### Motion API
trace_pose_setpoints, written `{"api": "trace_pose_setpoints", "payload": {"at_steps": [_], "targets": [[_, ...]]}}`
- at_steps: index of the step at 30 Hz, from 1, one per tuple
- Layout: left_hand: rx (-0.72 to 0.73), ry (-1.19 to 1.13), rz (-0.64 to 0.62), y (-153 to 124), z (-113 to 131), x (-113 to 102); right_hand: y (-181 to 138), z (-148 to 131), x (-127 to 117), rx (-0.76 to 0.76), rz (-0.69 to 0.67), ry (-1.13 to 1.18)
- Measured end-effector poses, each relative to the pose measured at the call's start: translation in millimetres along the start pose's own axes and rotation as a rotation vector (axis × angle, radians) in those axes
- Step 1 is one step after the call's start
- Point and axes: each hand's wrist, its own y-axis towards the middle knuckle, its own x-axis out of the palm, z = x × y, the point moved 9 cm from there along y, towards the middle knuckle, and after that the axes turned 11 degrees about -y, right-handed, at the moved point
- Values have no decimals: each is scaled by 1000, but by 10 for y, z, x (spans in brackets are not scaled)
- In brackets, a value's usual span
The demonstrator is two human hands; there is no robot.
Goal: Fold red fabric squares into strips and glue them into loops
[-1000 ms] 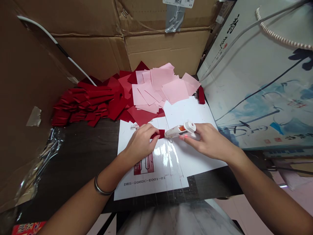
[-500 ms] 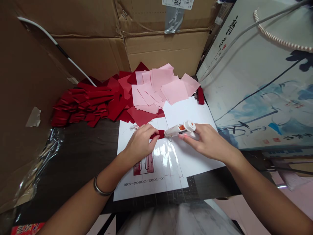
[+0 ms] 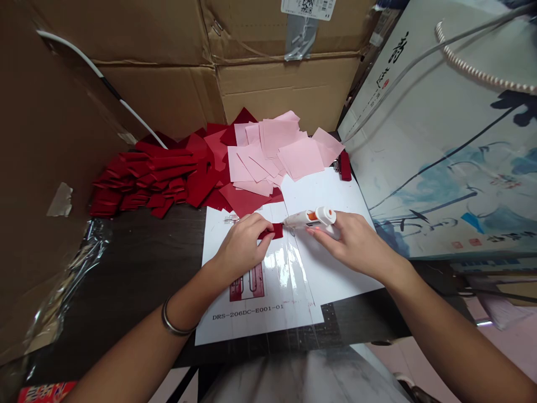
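My left hand [image 3: 241, 246] pinches a small red strip [image 3: 272, 230] against the white sheet [image 3: 335, 196]. My right hand [image 3: 356, 243] grips a glue gun [image 3: 308, 218], its tip just beside the strip. My hands are close but apart. Pink squares [image 3: 289, 148] and red pieces [image 3: 155, 173] lie piled beyond them.

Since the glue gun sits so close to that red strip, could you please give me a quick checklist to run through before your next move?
1. Right hand holds the white glue gun: ok.
2. Left hand pinches the dark red strip: ok.
3. Nozzle points at the strip's end: ok.
4. Glue visible on the strip: cannot tell.
5. Pink paper squares lie apart from both hands: ok.
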Motion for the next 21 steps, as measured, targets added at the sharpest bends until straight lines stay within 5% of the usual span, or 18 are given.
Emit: {"api": "trace_pose_setpoints", "payload": {"at_steps": [15, 21], "targets": [[13, 25, 4, -14, 7, -1, -13, 38, 7, 37, -8, 43], [61, 81, 2, -34, 46, 9, -119, 182, -53, 184, -14, 83]]}}
